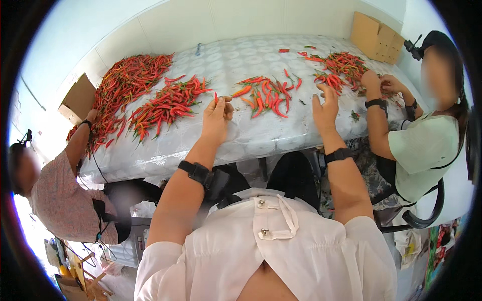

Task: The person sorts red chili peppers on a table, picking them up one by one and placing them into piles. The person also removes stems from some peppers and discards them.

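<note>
The left hand (216, 120), its fingers curled in, pinches a single red chilli (216, 97) between thumb and fingers above the near part of the table (251, 142), just beside a loose heap of red chillies (173, 103) on its left. The right hand (327, 111) is open with the thumb apart from the fingers and nothing visible in it, and between the two hands lies a small spread of red and orange chillies (271, 96). Farther right, a co-worker (424, 145) has both hands at another chilli pile (346, 65).
</note>
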A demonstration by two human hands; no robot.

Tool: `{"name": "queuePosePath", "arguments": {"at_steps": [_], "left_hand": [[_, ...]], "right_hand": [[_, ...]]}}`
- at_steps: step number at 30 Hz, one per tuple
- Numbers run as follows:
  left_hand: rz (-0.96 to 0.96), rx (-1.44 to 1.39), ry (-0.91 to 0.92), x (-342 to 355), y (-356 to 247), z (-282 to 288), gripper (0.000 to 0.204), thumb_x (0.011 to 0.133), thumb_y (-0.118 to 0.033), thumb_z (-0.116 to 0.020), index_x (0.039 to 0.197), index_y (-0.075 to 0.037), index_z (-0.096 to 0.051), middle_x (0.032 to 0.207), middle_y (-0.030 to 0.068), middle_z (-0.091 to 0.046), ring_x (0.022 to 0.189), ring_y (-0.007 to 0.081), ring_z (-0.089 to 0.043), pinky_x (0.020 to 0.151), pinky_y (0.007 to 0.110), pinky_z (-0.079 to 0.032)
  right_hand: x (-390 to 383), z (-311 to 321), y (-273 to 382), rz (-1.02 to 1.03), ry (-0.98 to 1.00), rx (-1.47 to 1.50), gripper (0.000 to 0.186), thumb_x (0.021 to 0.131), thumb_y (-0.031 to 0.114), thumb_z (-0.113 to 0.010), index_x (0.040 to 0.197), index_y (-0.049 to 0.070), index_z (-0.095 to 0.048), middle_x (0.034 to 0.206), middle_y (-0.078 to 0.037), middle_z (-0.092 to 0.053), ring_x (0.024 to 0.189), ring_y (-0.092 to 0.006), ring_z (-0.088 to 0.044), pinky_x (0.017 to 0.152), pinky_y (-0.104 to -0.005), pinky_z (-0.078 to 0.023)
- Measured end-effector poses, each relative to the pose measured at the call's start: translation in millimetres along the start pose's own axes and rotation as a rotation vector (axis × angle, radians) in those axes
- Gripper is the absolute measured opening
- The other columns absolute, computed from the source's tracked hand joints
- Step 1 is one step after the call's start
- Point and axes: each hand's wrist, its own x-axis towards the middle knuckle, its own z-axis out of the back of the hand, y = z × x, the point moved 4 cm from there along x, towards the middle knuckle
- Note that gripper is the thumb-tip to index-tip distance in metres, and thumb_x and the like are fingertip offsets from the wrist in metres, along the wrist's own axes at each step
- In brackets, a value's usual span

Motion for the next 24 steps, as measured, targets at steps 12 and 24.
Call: {"name": "queuePosePath", "arguments": {"at_steps": [12,24], "left_hand": [[0.037,-0.002,-0.051,-2.6,-3.9,-5.5,0.022,0.095,-0.022,-0.061,0.084,-0.003,-0.059,0.054,-0.0057,-0.038,0.044,0.0053,-0.030,0.044,0.024,-0.024],[0.171,-0.071,-0.044,-3.0,-10.2,-6.3,0.032,0.094,-0.025,-0.062,0.070,-0.011,-0.046,0.052,-0.0062,-0.030,0.043,0.0065,-0.027,0.044,0.026,-0.023]], "right_hand": [[-2.3,-5.8,-50.9,-0.567,0.164,0.330,0.044,0.088,0.031,-0.063,0.059,0.000,-0.054,0.052,-0.002,-0.047,0.053,-0.0108,-0.040,0.051,-0.0325,-0.035],[75.2,-13.2,10.4,-0.781,0.322,0.831,0.048,0.090,0.033,-0.059,0.053,0.012,-0.038,0.048,0.001,-0.035,0.046,-0.0105,-0.029,0.048,-0.0301,-0.025]]}}
